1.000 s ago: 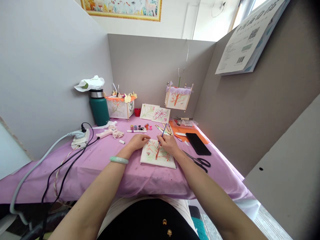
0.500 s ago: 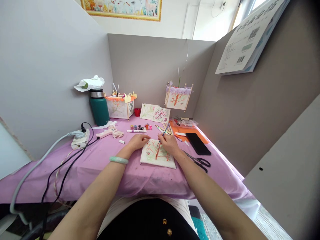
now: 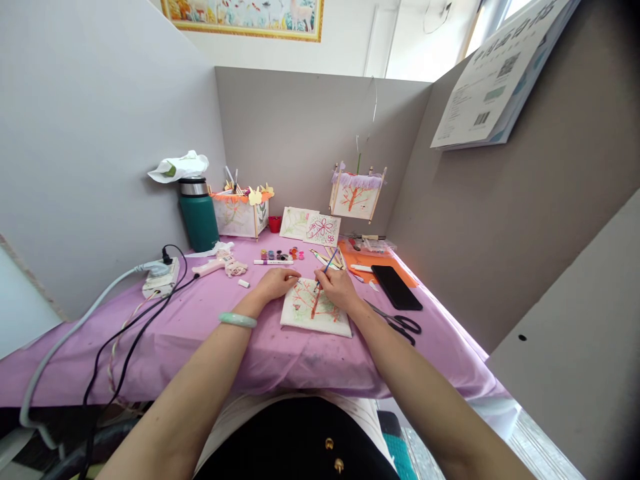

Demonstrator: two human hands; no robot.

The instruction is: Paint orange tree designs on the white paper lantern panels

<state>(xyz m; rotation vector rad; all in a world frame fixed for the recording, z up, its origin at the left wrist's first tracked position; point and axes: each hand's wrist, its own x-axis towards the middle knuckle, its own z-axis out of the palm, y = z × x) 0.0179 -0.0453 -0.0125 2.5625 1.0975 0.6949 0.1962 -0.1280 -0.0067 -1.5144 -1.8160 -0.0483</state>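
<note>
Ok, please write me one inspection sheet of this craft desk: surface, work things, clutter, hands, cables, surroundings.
Surface: table under a purple cloth, with small dark specks near the front edge.
Work things: square white panel painted with red branches and green; thin blue-handled brush.
Clutter: black-handled scissors, black phone, row of small paint pots, dark green flask, decorated paper box, hanging paper lantern.
Hands: left hand rests flat on the panel's far left corner; right hand grips the brush, tip on the panel.
Cables: white power strip with black and grey cables running off the left edge.
Surroundings: grey partition walls; printed sheet on the right wall.
</note>
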